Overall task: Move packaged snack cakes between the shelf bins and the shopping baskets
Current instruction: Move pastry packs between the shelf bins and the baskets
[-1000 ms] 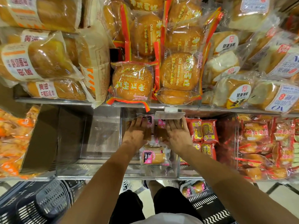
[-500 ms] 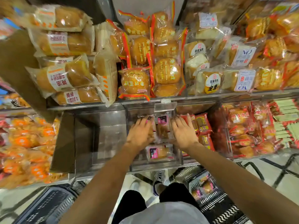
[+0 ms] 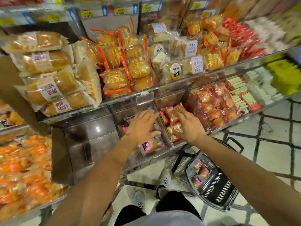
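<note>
Pink-labelled snack cakes [image 3: 151, 145] lie in a clear shelf bin [image 3: 156, 154] on the lower shelf. My left hand [image 3: 141, 126] hovers over that bin, palm down and fingers spread, holding nothing I can see. The neighbouring bin to the right holds red-wrapped snack cakes [image 3: 167, 111]. My right hand [image 3: 189, 126] reaches into it, with thumb and fingers closed around a red packet [image 3: 178, 128]. A black shopping basket [image 3: 226, 194] stands on the floor at lower right, with several pink-labelled cakes [image 3: 202, 172] inside.
The upper shelf [image 3: 228, 69] carries bagged breads and round cakes. Left of the pink bin is a bare clear bin [image 3: 91, 141], then orange packets [image 3: 24, 168]. More red-wrapped cakes [image 3: 211, 108] fill the bins on the right. My feet stand on tiled floor [image 3: 268, 154].
My right hand has shifted from the pink-cake bin into the red-packet bin on its right. The left hand stays over the pink cakes. The view has pulled back and tilted.
</note>
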